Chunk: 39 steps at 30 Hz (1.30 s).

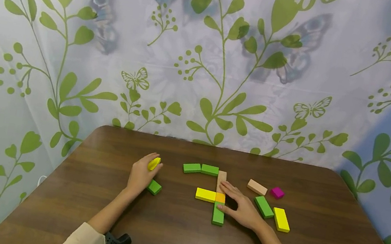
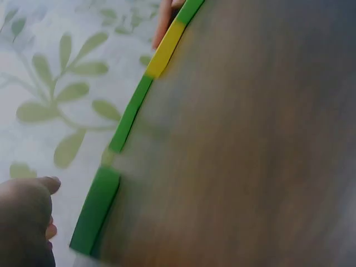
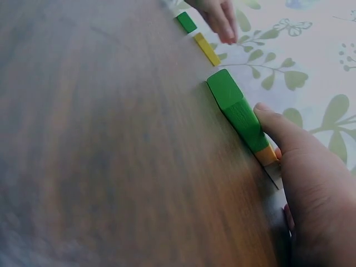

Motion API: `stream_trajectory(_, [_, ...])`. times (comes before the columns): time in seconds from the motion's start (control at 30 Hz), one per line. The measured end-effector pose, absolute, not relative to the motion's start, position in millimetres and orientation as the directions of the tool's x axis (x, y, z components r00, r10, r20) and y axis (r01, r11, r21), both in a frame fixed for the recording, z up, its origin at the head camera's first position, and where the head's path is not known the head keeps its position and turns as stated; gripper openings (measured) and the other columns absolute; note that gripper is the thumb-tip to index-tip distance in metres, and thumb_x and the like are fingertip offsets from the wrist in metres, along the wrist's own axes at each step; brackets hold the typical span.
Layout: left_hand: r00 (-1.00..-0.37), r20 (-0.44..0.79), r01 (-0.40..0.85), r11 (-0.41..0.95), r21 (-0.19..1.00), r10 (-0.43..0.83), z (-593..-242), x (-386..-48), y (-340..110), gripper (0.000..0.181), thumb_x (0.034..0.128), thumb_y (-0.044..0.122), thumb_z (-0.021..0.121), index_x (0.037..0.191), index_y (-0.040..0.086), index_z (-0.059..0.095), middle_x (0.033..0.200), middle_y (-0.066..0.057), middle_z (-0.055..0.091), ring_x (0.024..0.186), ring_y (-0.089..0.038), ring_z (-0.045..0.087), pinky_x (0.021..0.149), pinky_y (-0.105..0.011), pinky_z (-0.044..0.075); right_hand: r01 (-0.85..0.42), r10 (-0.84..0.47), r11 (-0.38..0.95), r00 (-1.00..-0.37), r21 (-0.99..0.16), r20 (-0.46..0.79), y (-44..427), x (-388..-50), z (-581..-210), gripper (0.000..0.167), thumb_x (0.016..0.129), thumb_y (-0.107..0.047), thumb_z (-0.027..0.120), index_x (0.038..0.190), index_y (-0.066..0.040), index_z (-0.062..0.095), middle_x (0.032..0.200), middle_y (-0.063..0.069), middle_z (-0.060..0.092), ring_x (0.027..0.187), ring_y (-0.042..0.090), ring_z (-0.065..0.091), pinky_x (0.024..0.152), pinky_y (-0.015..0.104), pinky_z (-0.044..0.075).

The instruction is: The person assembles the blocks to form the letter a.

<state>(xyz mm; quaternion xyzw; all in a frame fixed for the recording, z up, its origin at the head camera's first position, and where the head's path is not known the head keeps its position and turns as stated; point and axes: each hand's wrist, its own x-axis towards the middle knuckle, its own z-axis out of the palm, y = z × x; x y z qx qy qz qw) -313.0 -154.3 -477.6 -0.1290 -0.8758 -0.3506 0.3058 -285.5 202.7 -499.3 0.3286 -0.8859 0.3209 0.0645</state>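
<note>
My left hand [image 1: 141, 173] pinches a yellow block [image 1: 154, 163] between thumb and fingers at the table's left. Just below that hand lies a green block [image 1: 154, 187]. My right hand [image 1: 243, 207] reaches over a line of blocks with its fingers extended: fingertips at a tan block [image 1: 222, 178], thumb at a green block [image 1: 218, 217]. An orange block [image 1: 220, 197] shows between them, with a yellow block [image 1: 205, 195] meeting it from the left. The right wrist view shows the thumb touching the green block [image 3: 236, 114]. The held yellow block is hidden in both wrist views.
Two green blocks [image 1: 191, 168] [image 1: 209, 170] run left from the tan block's far end. Right of my right hand lie a tan block [image 1: 257, 187], a magenta block [image 1: 277, 193], a green block [image 1: 264, 207] and a yellow block [image 1: 281, 219]. A patterned curtain [image 1: 203, 76] hangs behind the brown table [image 1: 176, 239].
</note>
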Motion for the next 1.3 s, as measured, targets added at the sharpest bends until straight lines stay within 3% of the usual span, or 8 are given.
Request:
stream_trajectory(0.2, [-0.883, 0.47, 0.296, 0.76, 0.579, -0.014, -483, -317, -172, 0.046, 0.0817, 0.023, 0.072, 0.118, -0.003, 0.06, 0.113, -0.019, 0.062, 0.097, -0.032, 0.061, 0.077, -0.043, 0.051, -0.628, -0.536, 0.579, -0.774, -0.52, 0.338, 202, -285, -499, 0.068, 0.085, -0.042, 0.064, 0.141, -0.012, 0.041, 0.146, 0.006, 0.034, 0.132, 0.036, 0.029, 0.098, 0.061, 0.027])
stream_trajectory(0.37, [-0.92, 0.392, 0.244, 0.775, 0.583, -0.004, -486, -316, -173, 0.05, 0.0816, 0.022, 0.072, 0.122, -0.004, 0.058, 0.114, -0.023, 0.06, 0.098, -0.035, 0.06, 0.078, -0.045, 0.05, -0.617, -0.531, 0.578, -0.781, -0.535, 0.328, 202, -286, -499, 0.068, 0.085, -0.044, 0.063, 0.141, -0.013, 0.04, 0.147, 0.005, 0.033, 0.133, 0.035, 0.027, 0.1, 0.06, 0.026])
stream_trajectory(0.83, [-0.908, 0.419, 0.277, 0.735, 0.619, -0.012, -486, -315, -176, 0.04, 0.0814, 0.01, 0.071, 0.118, -0.001, 0.062, 0.111, -0.022, 0.062, 0.1, -0.035, 0.06, 0.078, -0.046, 0.05, -0.612, -0.533, 0.587, -0.785, -0.531, 0.315, 203, -286, -501, 0.068, 0.086, -0.044, 0.062, 0.142, -0.014, 0.04, 0.147, 0.004, 0.032, 0.133, 0.033, 0.027, 0.101, 0.059, 0.026])
stream_trajectory(0.97, [-0.896, 0.444, 0.318, 0.692, 0.648, -0.003, -476, -312, -169, 0.038, 0.0815, 0.012, 0.071, 0.117, 0.002, 0.064, 0.11, -0.019, 0.063, 0.085, -0.03, 0.063, 0.07, -0.042, 0.052, -0.615, -0.532, 0.581, -0.783, -0.533, 0.324, 203, -283, -500, 0.067, 0.086, -0.043, 0.063, 0.141, -0.013, 0.04, 0.147, 0.005, 0.033, 0.133, 0.035, 0.028, 0.099, 0.06, 0.027])
stream_trajectory(1.1, [-0.876, 0.47, 0.432, 0.604, 0.67, 0.104, -463, -304, -154, 0.038, 0.0809, 0.013, 0.072, 0.118, 0.005, 0.064, 0.11, -0.015, 0.064, 0.087, -0.026, 0.064, 0.072, -0.038, 0.053, -0.605, -0.525, 0.574, -0.789, -0.552, 0.319, 202, -282, -499, 0.067, 0.085, -0.043, 0.063, 0.141, -0.013, 0.041, 0.147, 0.004, 0.033, 0.133, 0.035, 0.027, 0.099, 0.06, 0.026])
stream_trajectory(1.17, [-0.846, 0.491, 0.514, 0.558, 0.651, 0.207, -459, -301, -146, 0.039, 0.0813, 0.013, 0.071, 0.118, 0.004, 0.064, 0.111, -0.013, 0.064, 0.099, -0.026, 0.062, 0.077, -0.037, 0.053, -0.599, -0.524, 0.575, -0.793, -0.557, 0.311, 202, -282, -498, 0.067, 0.085, -0.043, 0.063, 0.141, -0.014, 0.04, 0.147, 0.003, 0.032, 0.134, 0.034, 0.026, 0.1, 0.06, 0.025])
stream_trajectory(1.3, [-0.777, 0.482, 0.627, 0.443, 0.64, 0.404, -458, -296, -134, 0.039, 0.0826, 0.013, 0.07, 0.119, 0.003, 0.062, 0.115, -0.01, 0.063, 0.104, -0.023, 0.06, 0.08, -0.033, 0.051, -0.604, -0.531, 0.581, -0.789, -0.546, 0.308, 202, -283, -497, 0.068, 0.085, -0.044, 0.063, 0.142, -0.013, 0.039, 0.147, 0.005, 0.032, 0.133, 0.035, 0.026, 0.1, 0.06, 0.025])
